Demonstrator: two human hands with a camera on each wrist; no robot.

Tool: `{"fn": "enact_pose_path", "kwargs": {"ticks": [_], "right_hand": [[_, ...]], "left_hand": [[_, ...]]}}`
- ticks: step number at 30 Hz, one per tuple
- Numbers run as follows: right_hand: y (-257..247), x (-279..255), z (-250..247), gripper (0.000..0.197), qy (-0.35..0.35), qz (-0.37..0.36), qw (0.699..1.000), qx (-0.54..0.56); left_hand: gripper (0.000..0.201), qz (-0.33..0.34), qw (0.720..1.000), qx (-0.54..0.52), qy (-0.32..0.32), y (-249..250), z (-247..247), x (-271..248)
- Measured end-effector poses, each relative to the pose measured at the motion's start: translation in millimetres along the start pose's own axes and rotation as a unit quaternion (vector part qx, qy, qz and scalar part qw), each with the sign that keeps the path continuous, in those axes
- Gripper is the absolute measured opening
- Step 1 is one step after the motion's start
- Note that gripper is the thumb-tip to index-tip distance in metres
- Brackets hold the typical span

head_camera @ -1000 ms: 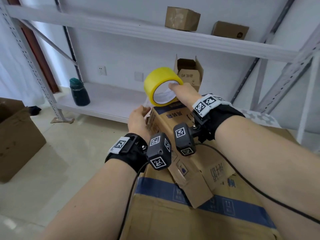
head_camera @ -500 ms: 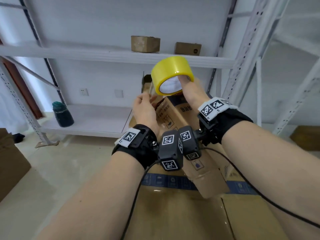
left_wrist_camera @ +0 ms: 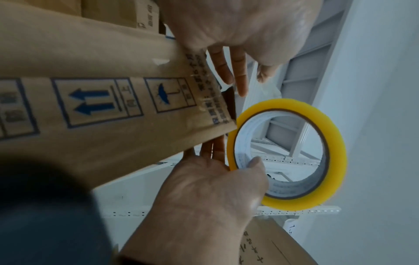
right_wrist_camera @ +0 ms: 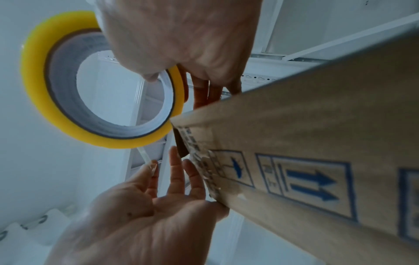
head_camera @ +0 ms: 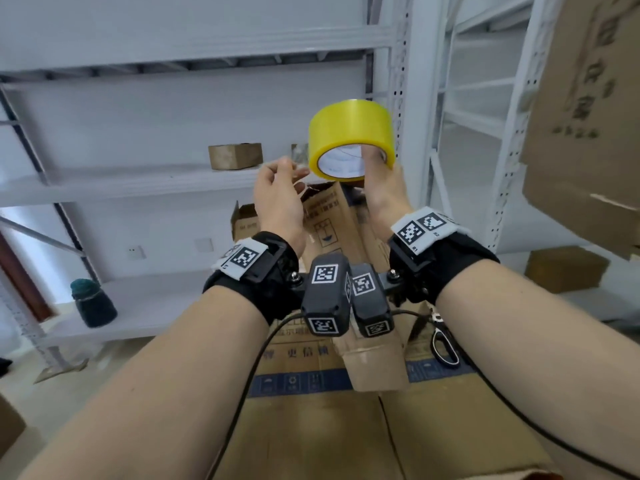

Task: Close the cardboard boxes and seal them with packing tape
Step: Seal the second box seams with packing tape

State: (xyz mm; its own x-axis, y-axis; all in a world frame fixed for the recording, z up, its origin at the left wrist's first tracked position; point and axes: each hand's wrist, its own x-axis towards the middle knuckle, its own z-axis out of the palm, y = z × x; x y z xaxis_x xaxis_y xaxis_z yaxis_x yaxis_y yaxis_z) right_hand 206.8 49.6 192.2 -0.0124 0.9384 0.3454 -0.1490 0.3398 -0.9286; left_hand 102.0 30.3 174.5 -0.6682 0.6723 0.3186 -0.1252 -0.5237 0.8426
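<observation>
— Yellow roll of packing tape (head_camera: 351,138), where have you got it?

— In my right hand (head_camera: 382,195), held up at about one o'clock above the far end of the long cardboard box (head_camera: 337,237). My thumb is hooked inside the core and my other fingers wrap the outside, so the hand is clamped on the roll.

— And your left hand (head_camera: 277,199)?

— At eleven o'clock, just beside the roll. Thumb and forefinger are pinched together on what looks like the clear free end of the tape (right_wrist_camera: 147,157); it's thin and blurred, so I can't swear to it. The other fingers are loose.

— Which step is this?

— Drawing out a strip, I'd say; nothing new is stuck down yet. Next I'd need to pull enough length, keep it taut and untwisted, and lay it along the box seam.
</observation>
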Motion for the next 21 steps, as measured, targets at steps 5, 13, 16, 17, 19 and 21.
{"fn": "enact_pose_path", "kwargs": {"ticks": [5, 13, 16, 17, 19, 21], "right_hand": [[-5, -3, -14, 0.027, 0.002, 0.017, 0.999, 0.038], [6, -19, -33, 0.031, 0.005, 0.019, 1.000, 0.016], [18, -24, -41, 0.030, 0.015, 0.036, 0.999, 0.031], [21, -26, -43, 0.029, 0.012, 0.044, 0.999, 0.029], [24, -29, -47, 0.028, 0.002, 0.059, 0.998, 0.020], [22, -29, -47, 0.030, -0.015, 0.070, 0.997, 0.005]], "left_hand": [[0.020, 0.023, 0.996, 0.065, -0.048, 7, -1, -13], [0.020, 0.036, 0.998, 0.059, 0.005, -8, -6, -52], [0.021, 0.055, 0.996, 0.071, 0.026, -21, -9, -64], [0.022, 0.055, 0.995, 0.072, 0.029, -23, -10, -67], [0.024, 0.045, 0.996, 0.075, 0.023, -26, -13, -70], [0.025, 0.027, 0.996, 0.083, 0.014, -25, -16, -70]]}}
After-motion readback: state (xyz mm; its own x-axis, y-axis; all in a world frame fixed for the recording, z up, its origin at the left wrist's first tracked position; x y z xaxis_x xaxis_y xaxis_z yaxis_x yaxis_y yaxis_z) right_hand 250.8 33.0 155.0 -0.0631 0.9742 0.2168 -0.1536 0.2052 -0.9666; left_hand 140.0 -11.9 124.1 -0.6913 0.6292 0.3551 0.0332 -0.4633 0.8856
